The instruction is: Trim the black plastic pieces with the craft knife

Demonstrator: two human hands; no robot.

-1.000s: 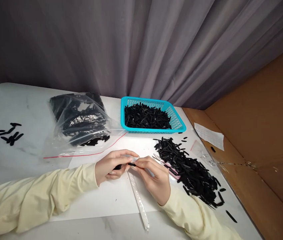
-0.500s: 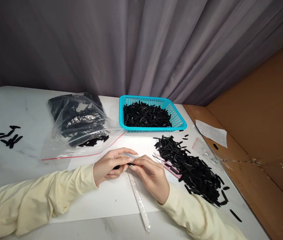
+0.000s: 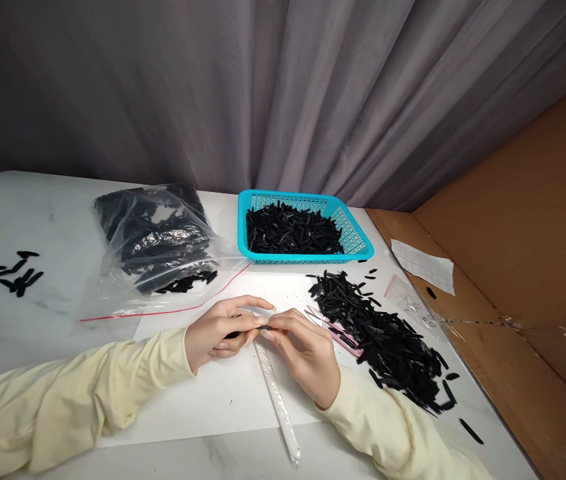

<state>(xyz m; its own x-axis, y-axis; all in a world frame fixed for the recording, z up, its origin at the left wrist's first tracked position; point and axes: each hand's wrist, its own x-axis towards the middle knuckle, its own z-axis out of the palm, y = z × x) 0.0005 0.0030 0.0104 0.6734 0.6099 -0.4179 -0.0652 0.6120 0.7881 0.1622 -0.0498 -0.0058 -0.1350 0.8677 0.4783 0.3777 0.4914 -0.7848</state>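
Hands meet at the centre of the frame, just above a white sheet (image 3: 213,393) spread on the bench (image 3: 63,220). A small black strip (image 3: 250,329) is pinched between them: the left hand (image 3: 217,331) is closed on its near end with thumb and fingers pressed together, while its forefinger is stretched out straight above. The right hand (image 3: 303,350) is curled, its fingertips (image 3: 269,331) pressed onto the strip's other end. Both wrists are covered by pale yellow sleeves (image 3: 77,393).

A long clear plastic sleeve (image 3: 277,400) is seen running from under the hands down toward the lower edge of the frame, lying flat on the sheet. Just right of the right hand, pink snips (image 3: 335,330) are laid on the bench, touching the edge of a big loose pile of black strips (image 3: 387,340) that spreads toward the lower right. Above that pile, at centre, a turquoise basket (image 3: 357,241) is filled with more of the same black pieces. To the left of the basket a clear zip bag (image 3: 153,247) with a red seal line is slumped, packed with dark pieces. At the far left a few stray strips (image 3: 15,272) are scattered well apart from everything else. A slip of white paper (image 3: 423,265) is lying at the right on brown cardboard (image 3: 523,253), and grey curtain (image 3: 263,93) is hung across the whole upper frame.
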